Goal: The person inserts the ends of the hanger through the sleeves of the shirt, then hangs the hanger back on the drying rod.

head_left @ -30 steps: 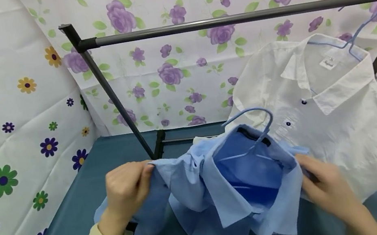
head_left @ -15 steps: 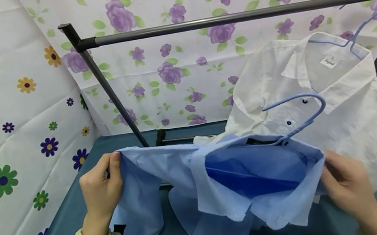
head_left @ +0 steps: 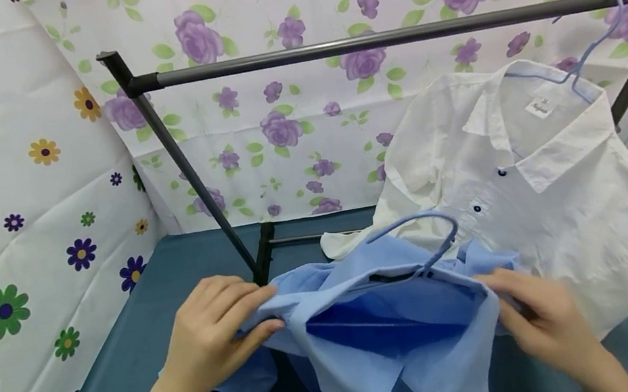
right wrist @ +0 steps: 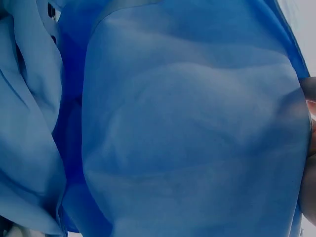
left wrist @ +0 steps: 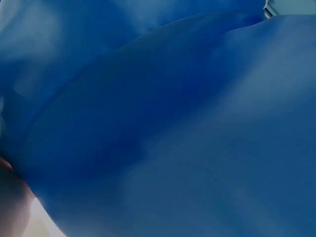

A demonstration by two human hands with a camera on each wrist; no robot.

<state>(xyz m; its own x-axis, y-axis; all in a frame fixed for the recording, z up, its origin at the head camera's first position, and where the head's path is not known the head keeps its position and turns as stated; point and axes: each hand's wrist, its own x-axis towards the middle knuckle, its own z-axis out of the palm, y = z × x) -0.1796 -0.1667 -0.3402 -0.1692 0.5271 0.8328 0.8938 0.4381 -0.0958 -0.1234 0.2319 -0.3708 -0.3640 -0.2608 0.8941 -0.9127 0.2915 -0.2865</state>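
Observation:
A light blue collared shirt (head_left: 347, 369) is held up between both hands in the head view, its collar spread and the darker inside showing. The hook of a blue hanger (head_left: 447, 240) rises out of its neck. My left hand (head_left: 208, 343) pinches the shirt's shoulder fabric between thumb and fingers. At the other side of the collar, my right hand (head_left: 546, 323) grips the cloth, its fingertips partly hidden. Blue fabric (left wrist: 173, 123) fills nearly all of the left wrist view. In the right wrist view, fingers (right wrist: 310, 89) hold the edge of the blue cloth (right wrist: 197, 123).
A white shirt (head_left: 589, 221) hangs from a blue hanger (head_left: 598, 41) at the right end of a dark metal rail (head_left: 316, 52). The rack's slanted post (head_left: 186, 168) stands at left. Below is a teal table surface (head_left: 131, 362), with flowered sheets behind.
My left hand first moved out left, stretching the shoulder, then came back right to near the collar. The hanger hook swung right, then back left. My right hand shifted right and returned.

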